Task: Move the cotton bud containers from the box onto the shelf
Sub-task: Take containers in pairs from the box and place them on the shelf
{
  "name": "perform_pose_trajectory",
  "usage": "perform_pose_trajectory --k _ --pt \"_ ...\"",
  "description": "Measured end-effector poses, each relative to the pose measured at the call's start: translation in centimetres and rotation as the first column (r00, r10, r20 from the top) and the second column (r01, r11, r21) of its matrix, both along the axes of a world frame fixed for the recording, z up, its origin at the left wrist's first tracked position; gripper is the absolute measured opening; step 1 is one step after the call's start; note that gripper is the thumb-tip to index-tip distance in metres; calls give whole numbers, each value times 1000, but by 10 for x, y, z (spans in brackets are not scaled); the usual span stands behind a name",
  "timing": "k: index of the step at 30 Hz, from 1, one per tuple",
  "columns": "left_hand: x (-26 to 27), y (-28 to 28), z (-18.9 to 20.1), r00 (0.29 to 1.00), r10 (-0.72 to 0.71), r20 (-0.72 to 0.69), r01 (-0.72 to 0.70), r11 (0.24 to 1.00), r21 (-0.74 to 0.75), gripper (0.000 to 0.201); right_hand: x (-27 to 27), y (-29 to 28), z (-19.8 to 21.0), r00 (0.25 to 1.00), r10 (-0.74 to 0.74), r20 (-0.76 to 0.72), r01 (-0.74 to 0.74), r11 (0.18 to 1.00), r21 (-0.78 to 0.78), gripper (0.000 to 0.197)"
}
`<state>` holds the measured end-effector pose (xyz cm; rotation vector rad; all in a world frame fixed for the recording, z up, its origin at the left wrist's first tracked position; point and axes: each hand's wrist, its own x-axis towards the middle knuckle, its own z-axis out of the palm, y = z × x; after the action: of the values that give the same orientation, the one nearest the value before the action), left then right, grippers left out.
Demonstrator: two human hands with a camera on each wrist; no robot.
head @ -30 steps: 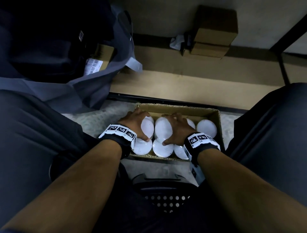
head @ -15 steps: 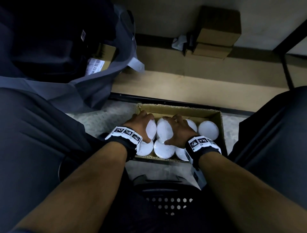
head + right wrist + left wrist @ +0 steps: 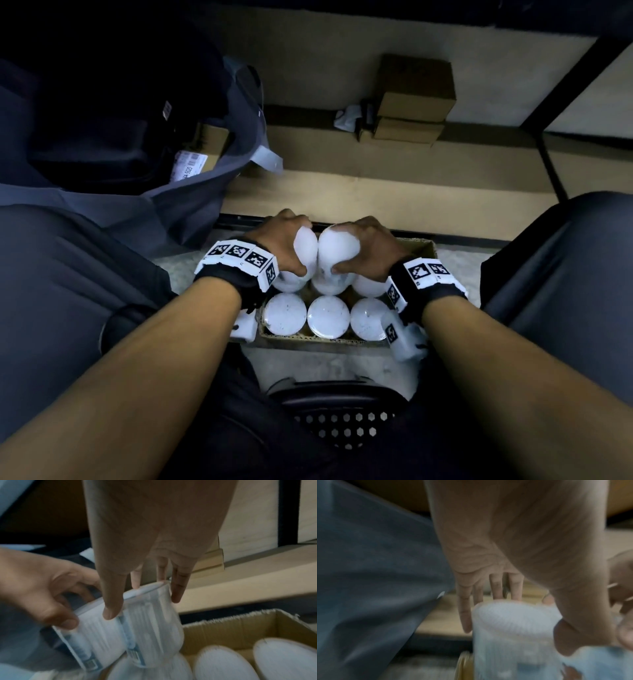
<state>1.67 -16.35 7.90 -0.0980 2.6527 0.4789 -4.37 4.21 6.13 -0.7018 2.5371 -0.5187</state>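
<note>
while each hand lifts one tub clear of the box (image 3: 430,248), the left hand (image 3: 279,245) wraps fingers and thumb round the left tub (image 3: 306,250), and the right hand (image 3: 371,251) likewise clasps the right tub (image 3: 337,251). both tubs tilt inward and touch, probably so the pair travels as one load. more tubs (image 3: 328,317) stand upright, lids up, packed in rows in the box between the knees. the shelf (image 3: 376,192) lies just beyond, with small cartons (image 3: 414,99) further back.
</note>
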Motion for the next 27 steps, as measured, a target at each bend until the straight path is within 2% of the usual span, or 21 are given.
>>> perform_pose_trajectory --k 4,7,12,16,21,27 --pt "-9 -3 42 997 -56 -58 54 997 -50 77 -7 5 32 996 -59 -69 51 992 -117 70" --pt "-13 -4 71 991 -77 -108 66 992 -104 84 -12 6 56 990 -63 -126 43 988 -151 63" --pt "-17 -2 122 981 -135 -136 118 985 -129 80 -14 9 97 980 -75 -185 40 982 -187 68" --pt "-17 -1 167 962 -181 -204 153 977 -148 71 -10 17 139 967 -92 -236 30 966 -256 62" --pt "-16 6 228 921 -226 -316 177 968 -179 71 -8 27 195 919 -148 -365 20 943 -332 61" --pt "-17 13 304 847 -262 -461 169 957 -234 76 -4 38 280 847 -171 -503 -29 930 -365 50"
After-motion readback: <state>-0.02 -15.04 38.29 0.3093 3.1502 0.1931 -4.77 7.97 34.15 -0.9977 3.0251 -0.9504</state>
